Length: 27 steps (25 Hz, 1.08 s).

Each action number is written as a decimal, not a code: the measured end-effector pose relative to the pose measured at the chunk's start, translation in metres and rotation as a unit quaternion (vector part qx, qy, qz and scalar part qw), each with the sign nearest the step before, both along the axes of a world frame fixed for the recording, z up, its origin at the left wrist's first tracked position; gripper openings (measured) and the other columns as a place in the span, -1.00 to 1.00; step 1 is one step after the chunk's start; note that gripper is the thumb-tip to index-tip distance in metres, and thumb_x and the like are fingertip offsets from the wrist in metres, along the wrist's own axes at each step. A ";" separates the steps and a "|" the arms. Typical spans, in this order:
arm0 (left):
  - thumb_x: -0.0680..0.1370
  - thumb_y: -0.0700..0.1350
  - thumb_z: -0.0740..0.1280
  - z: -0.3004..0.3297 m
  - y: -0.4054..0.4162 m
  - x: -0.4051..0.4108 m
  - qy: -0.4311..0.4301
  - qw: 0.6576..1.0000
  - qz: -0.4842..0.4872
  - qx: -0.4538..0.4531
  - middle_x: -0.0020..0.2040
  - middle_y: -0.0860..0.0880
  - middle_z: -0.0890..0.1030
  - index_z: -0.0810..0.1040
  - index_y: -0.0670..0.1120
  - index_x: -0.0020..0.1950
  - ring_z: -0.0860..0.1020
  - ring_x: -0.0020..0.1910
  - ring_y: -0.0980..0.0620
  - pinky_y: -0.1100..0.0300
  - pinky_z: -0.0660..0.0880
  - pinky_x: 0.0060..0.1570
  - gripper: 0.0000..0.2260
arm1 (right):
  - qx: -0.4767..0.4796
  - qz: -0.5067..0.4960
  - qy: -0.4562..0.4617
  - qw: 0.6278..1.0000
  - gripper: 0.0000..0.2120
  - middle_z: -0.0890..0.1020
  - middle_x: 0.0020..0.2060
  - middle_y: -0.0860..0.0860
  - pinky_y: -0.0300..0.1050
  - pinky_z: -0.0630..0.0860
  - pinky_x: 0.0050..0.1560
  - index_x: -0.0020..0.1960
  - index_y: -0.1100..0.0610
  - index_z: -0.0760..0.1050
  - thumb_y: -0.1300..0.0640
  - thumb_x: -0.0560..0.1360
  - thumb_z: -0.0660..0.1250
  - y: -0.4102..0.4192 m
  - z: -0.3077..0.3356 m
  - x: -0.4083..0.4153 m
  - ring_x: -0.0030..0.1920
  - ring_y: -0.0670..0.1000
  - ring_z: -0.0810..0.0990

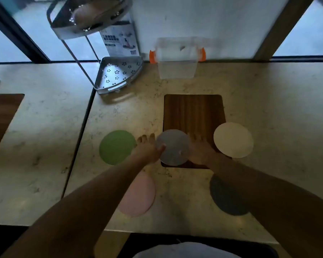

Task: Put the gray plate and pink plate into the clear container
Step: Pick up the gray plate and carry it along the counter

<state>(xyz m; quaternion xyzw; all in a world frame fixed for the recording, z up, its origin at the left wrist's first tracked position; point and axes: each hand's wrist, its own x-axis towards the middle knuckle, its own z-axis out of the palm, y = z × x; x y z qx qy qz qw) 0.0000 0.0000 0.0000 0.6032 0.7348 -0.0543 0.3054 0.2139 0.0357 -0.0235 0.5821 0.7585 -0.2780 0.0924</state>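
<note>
Gray plate (172,147) in both hands' closed grip, left hand (149,148) and right hand (199,148), pink plate (140,195) half hidden under forearm.

A round gray plate (172,147), flat and matte, is gripped at its left and right edges by two bare hands over the near end of a wooden board, its face turned up toward the camera. A pale pink plate (140,196) of similar shape lies flat on the speckled counter nearer the person, partly hidden under the left forearm. The clear container (177,61), a lidless rectangular tub with orange side clips, stands upright at the counter's far edge, well apart from both plates.
</note>
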 end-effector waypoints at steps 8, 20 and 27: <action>0.51 0.08 0.23 -0.014 0.007 0.021 0.041 0.998 0.022 -0.048 0.36 -0.22 0.28 0.28 -0.17 0.39 0.23 0.36 -0.31 -0.25 0.29 0.33 -0.47 | 0.026 -0.041 -0.007 0.999 -0.34 0.31 0.37 0.23 0.17 0.43 0.28 0.43 0.20 0.20 -0.15 0.50 0.30 0.002 -0.016 0.000 0.33 0.25 0.36; 0.55 -0.16 0.21 -0.014 0.008 0.026 -0.067 0.981 0.172 0.053 0.16 -0.28 0.54 0.46 -0.25 0.18 0.49 0.13 -0.24 -0.04 0.47 0.06 -0.75 | 0.005 -0.251 0.151 0.956 -0.61 0.49 0.23 0.12 0.05 0.55 0.16 0.31 0.12 0.38 0.13 0.52 0.35 -0.004 -0.016 -0.004 0.18 0.13 0.52; 0.47 -0.22 0.36 0.006 0.000 0.027 -0.197 0.944 0.253 0.081 -0.02 -0.17 0.66 0.55 -0.17 0.11 0.61 -0.09 -0.11 -0.03 0.61 -0.13 -0.77 | 0.030 -0.340 0.258 0.904 -0.77 0.63 0.06 0.02 -0.44 0.28 -0.29 0.16 0.12 0.52 0.16 0.51 0.36 -0.023 0.006 0.004 -0.20 -0.23 0.46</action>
